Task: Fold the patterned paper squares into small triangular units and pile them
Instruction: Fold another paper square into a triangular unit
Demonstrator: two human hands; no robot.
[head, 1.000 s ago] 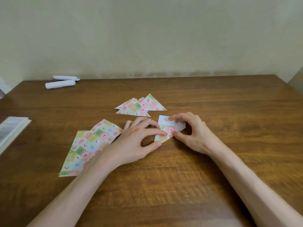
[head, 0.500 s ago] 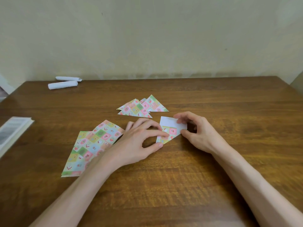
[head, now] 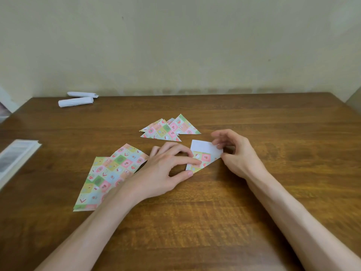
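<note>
I'm watching the half-folded paper [head: 205,154] lying on the table [head: 273,124], just in front of the pile of triangles [head: 170,129]. The left hand [head: 166,171] is pinching its near corner with forefinger and thumb, and the right hand [head: 238,153] is gripping its right corner. The unfolded squares [head: 111,173] are lying front-left of that pile.

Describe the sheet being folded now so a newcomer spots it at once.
On the wooden table, look between the left hand and the right hand, just nearer than the pile of triangles. The half-folded sheet there is the only paper showing a plain white back above its patterned flap.
</note>
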